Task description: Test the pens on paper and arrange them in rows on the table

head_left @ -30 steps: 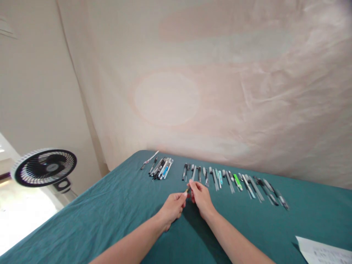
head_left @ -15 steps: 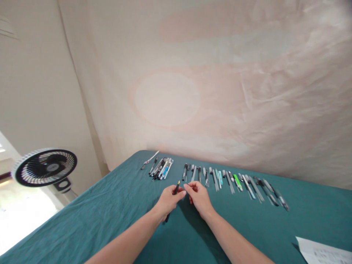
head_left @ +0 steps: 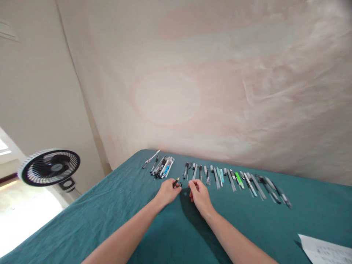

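Observation:
My left hand (head_left: 167, 192) is closed around a black fountain pen (head_left: 175, 183). Its gold nib points up and away, and the palm hides most of the barrel. A short dark piece (head_left: 180, 184), maybe a cap, shows at the thumb of the same hand. Just to the right, my right hand (head_left: 200, 196) has thumb and fingers pinched together near the tips; whatever they hold is too small to make out. A small gap separates the two hands above the green cloth.
Beyond my hands lies a bundle of pens (head_left: 164, 167), with a few single pens to its left. Several uncapped pens and caps form a row to the right, among them a bright green one (head_left: 239, 180). A paper sheet (head_left: 324, 249) lies front right; a fan (head_left: 49, 167) stands left.
The left hand has turned so the pen's barrel, visible below it before, is now hidden. A dark piece now shows at its thumb, and the hands are slightly farther apart.

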`<state>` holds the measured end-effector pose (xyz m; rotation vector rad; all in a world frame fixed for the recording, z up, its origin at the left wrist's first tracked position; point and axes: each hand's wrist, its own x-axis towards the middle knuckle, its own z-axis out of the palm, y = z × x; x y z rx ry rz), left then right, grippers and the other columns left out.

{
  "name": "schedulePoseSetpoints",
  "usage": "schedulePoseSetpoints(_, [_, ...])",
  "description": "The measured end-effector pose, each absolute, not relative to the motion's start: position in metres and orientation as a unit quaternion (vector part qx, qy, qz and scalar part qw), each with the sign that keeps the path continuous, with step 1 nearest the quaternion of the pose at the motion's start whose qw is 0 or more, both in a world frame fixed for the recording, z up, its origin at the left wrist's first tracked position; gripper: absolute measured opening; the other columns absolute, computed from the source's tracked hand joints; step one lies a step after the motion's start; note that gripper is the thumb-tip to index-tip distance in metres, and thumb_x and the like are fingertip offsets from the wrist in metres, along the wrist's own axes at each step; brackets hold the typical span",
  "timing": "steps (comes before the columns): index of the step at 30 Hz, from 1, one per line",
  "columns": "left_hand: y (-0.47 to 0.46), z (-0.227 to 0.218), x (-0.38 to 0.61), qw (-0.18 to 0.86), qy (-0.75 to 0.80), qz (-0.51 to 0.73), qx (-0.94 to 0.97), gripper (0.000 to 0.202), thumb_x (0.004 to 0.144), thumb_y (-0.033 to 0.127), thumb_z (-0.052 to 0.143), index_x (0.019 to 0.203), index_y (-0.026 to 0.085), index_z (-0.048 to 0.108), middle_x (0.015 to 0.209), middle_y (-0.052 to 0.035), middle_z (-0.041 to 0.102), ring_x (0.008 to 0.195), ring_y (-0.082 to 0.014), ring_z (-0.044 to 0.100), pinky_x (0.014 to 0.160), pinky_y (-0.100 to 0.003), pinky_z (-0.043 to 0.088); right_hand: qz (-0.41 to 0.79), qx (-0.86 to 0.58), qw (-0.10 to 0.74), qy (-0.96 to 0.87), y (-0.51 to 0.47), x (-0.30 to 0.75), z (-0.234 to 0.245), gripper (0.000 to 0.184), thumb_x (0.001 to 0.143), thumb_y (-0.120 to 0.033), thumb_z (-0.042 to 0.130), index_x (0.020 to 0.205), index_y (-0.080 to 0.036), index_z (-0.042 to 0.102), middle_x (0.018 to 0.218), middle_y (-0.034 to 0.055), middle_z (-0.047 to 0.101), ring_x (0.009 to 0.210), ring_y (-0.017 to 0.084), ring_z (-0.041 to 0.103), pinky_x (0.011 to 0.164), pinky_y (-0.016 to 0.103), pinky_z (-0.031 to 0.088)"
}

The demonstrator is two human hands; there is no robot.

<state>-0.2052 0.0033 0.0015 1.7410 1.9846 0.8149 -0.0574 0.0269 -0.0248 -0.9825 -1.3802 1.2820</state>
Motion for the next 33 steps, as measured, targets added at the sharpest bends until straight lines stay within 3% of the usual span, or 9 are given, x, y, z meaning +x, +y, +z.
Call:
schedulePoseSetpoints(5, [0.012, 0.004, -0.204, 0.145, 0.727, 0.245, 0.625, 0.015, 0.066, 0.029, 0.053, 0.063, 0.015, 0.056, 0.061, -0.0036, 0.059, 0.061, -0.0155, 0.054, 0.058, -0.023, 0.034, 0.531, -0.400, 0.487, -0.566, 0.028, -0.057, -0.026, 0.034, 0.075, -0.050, 0.045, 0.077, -0.017, 0.053, 0.047, -0.0035, 0.049, 0.036, 0.010, 0.043, 0.034, 0.021, 0.034])
schedulePoseSetpoints(16, [0.013, 0.005, -0.208, 0.134, 0.745, 0.209, 0.619, 0.021, 0.066, 0.034, 0.054, 0.059, 0.015, 0.056, 0.056, -0.0036, 0.057, 0.059, -0.0164, 0.054, 0.055, -0.023, 0.032, 0.548, -0.403, 0.494, -0.542, 0.029, -0.055, -0.024, 0.034, 0.074, -0.051, 0.046, 0.076, -0.017, 0.053, 0.051, -0.0024, 0.051, 0.036, 0.009, 0.042, 0.034, 0.020, 0.034])
schedulePoseSetpoints(24, [0.005, 0.022, -0.196, 0.123, 0.707, 0.284, 0.636, 0.032, 0.080, 0.041, 0.036, 0.079, 0.015, 0.055, 0.076, -0.0072, 0.061, 0.072, -0.0177, 0.056, 0.063, -0.024, 0.035, 0.550, -0.390, 0.499, -0.544, 0.030, -0.055, -0.023, 0.037, 0.073, -0.053, 0.046, 0.076, -0.017, 0.053, 0.047, -0.0039, 0.050, 0.035, 0.009, 0.041, 0.034, 0.020, 0.032])
schedulePoseSetpoints(28, [-0.005, 0.028, -0.178, 0.194, 0.657, 0.342, 0.643, 0.028, 0.082, 0.036, 0.032, 0.084, 0.015, 0.050, 0.070, -0.0039, 0.060, 0.067, -0.0151, 0.055, 0.064, -0.024, 0.036, 0.573, -0.375, 0.509, -0.522, 0.028, -0.055, -0.019, 0.041, 0.070, -0.056, 0.049, 0.075, -0.016, 0.054, 0.043, -0.0056, 0.046, 0.034, 0.008, 0.038, 0.034, 0.019, 0.029])
schedulePoseSetpoints(33, [-0.014, 0.020, -0.158, 0.286, 0.603, 0.348, 0.658, 0.023, 0.082, 0.032, 0.033, 0.071, 0.018, 0.049, 0.065, -0.0020, 0.058, 0.062, -0.0134, 0.052, 0.061, -0.023, 0.035, 0.610, -0.332, 0.521, -0.496, 0.027, -0.051, -0.015, 0.038, 0.069, -0.053, 0.053, 0.065, -0.016, 0.052, 0.042, -0.0064, 0.043, 0.035, 0.007, 0.038, 0.037, 0.019, 0.030])
